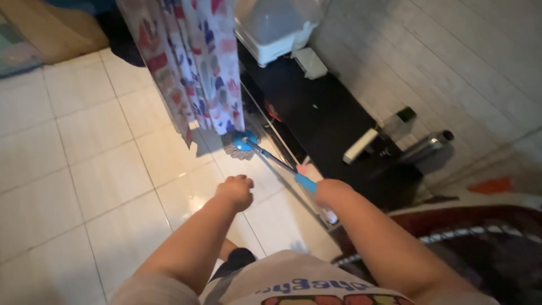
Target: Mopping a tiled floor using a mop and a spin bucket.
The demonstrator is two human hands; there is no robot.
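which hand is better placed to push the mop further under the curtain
Right. The right hand already grips the mop handle, in line with the mop head at the patterned curtain. The left hand is closed and off the handle.

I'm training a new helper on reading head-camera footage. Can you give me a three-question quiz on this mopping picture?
1. True or false: the right hand has its grip on the mop handle.
2. Where is the mop head? A) under the hem of the patterned curtain B) in a bucket C) on the dark counter
3. Fill in: the left hand is closed in a ____ and holds nothing.

Key: 1 true. 2 A. 3 fist.
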